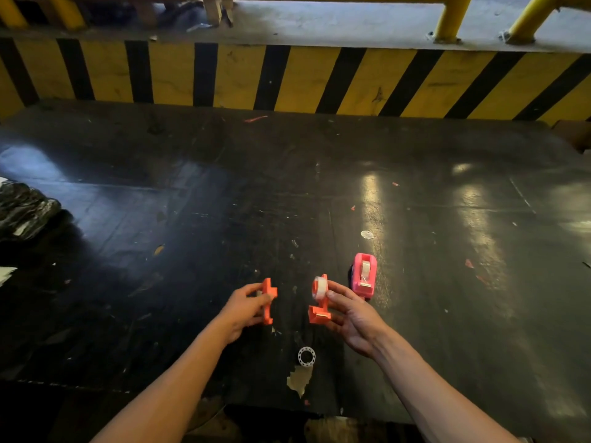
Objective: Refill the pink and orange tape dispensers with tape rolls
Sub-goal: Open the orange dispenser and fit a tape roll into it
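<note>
The left hand is pinching one orange dispenser half, while the right hand is gripping the other half, which is carrying a tape roll; the halves are being held apart above a scuffed black table. The pink dispenser, loaded with tape, is standing just beside the right hand. An empty white core is lying nearer the table edge, by a torn patch. A yellow-and-black striped barrier is running behind. A crumpled dark bag is cut off at left.

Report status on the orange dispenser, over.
Left hand holds one orange dispenser half. Right hand holds other half, tape roll seated. Halves apart. Pink dispenser on table, loaded.
</note>
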`<state>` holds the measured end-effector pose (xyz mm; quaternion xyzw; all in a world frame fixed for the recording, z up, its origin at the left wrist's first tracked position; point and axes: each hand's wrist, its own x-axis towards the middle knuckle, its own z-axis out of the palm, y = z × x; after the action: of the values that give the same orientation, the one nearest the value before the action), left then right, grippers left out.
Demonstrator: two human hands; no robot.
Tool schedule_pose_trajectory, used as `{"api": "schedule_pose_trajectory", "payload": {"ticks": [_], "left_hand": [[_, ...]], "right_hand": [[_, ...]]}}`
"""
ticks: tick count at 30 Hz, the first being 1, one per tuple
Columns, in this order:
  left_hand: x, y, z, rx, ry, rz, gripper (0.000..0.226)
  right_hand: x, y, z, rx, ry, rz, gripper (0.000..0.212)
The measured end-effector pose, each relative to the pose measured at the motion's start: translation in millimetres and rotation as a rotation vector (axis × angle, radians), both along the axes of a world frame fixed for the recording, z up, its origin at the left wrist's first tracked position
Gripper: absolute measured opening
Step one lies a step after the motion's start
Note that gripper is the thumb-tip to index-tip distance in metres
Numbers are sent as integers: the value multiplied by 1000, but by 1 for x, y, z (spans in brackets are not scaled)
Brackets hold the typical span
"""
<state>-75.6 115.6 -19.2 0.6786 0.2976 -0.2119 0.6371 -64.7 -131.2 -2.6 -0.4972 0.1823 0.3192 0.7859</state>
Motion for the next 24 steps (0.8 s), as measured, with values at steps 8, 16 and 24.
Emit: {"api": "schedule_pose_trajectory", "payload": {"ticks": [8,16,24], "left_hand": [[-2,-48,46,-295,-88,-114,28],[-3,-53,46,-300,-112,-88,34],[-1,-49,48,-299,-117,-86,33]], "right_hand": [[2,4,7,14,-101,11,42],[1,-1,12,-1,-121,24,45],[2,-1,9,-11,-131,58,44]]}}
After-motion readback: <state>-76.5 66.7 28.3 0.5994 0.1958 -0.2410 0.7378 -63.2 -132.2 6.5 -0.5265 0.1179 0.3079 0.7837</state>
